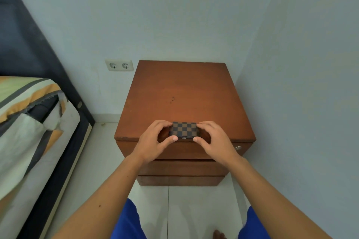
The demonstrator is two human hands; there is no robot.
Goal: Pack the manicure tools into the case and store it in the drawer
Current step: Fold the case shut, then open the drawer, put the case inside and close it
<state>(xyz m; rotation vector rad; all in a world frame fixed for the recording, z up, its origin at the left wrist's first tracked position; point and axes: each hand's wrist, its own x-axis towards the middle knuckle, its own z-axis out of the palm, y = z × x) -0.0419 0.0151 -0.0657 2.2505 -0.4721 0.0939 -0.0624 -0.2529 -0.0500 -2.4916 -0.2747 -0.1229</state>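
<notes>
Head view: small brown-and-black checkered closed case [184,129] lying at brown wooden nightstand's [180,91] front edge. Sitting between left hand [155,139] and right hand [214,139]. Both curling half-closed, gripping its ends.

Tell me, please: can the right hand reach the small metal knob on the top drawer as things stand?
Probably yes. The knob sits uncovered on the top drawer front, just beside the right hand. But that hand and the left hand both grip the checkered case, so it must release first.

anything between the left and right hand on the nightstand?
Head view: the closed checkered case lies between the left hand and right hand, at the nightstand top's front edge, gripped at both ends.
</notes>
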